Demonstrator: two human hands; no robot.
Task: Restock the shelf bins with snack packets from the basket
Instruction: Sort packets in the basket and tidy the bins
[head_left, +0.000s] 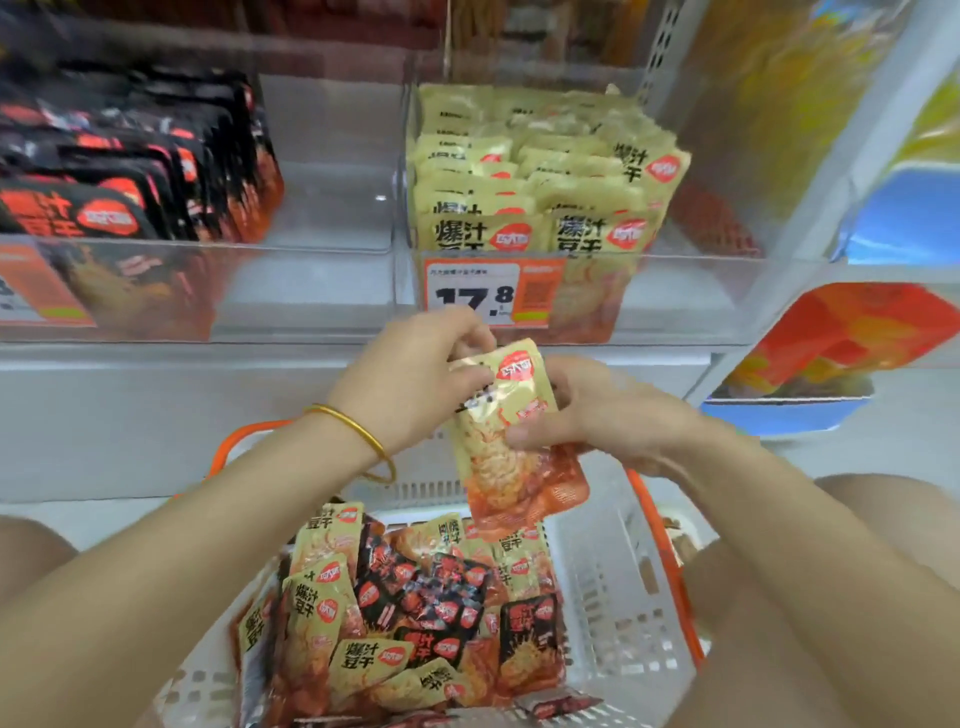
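Head view: a yellow snack packet (511, 436) is held in the air between both hands, above the white basket (613, 587) and just below the front wall of the right-hand shelf bin (675, 291). The left hand (415, 387) pinches the packet's upper left edge, thumb and fingers curled onto it; the right hand (587, 415) grips its right edge, with fingers (524, 434) laid across the printed face. The packet's long axis runs close to vertical, its logo end uppermost and tipped slightly left, its red lower end hanging toward the basket. The bin holding matching yellow packets (545, 208) lies directly above and beyond the fingers, its price label (472, 293) just over the left hand. Those packets stand upright in rows, so the held packet already lies near the needed orientation. Judgement: the coming move is a lift forward over the bin's front wall, and both hands are about equally near. The left-hand bin (311, 280) holds black packets (130, 171) and is not the match. The basket holds mixed yellow and black packets; restocking appears well short of finished.
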